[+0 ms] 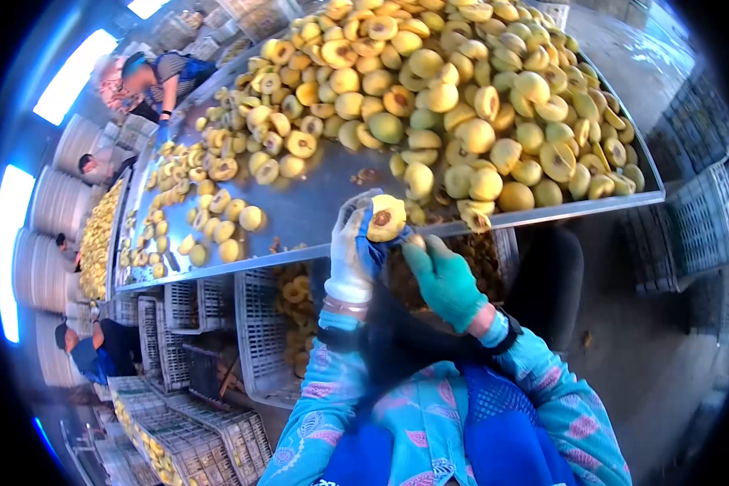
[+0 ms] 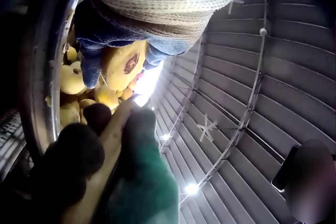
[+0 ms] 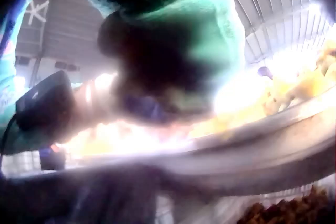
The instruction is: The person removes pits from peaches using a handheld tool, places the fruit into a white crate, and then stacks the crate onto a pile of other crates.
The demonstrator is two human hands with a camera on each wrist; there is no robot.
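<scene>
My left hand (image 1: pixel 351 251), in a white glove with blue finger areas, grips a halved yellow peach (image 1: pixel 387 217) just over the table's front edge. Its cut face with a brown pit hollow is turned up toward the head camera. Close by on the right, my right hand (image 1: pixel 447 282) in a green knit glove curls round a slim tan wooden handle (image 2: pixel 109 142), best seen in the left wrist view. The handle's end points at the peach half; what kind of tool it is I cannot tell. Glare and dark blur hide the right fingers in the right wrist view.
A metal table (image 1: pixel 320 190) with a raised rim carries a big heap of peach halves (image 1: pixel 470 121), with smaller groups on the left. Below its edge stand plastic crates (image 1: pixel 259 340), some holding fruit. Other people (image 1: pixel 158 81) work along the left side.
</scene>
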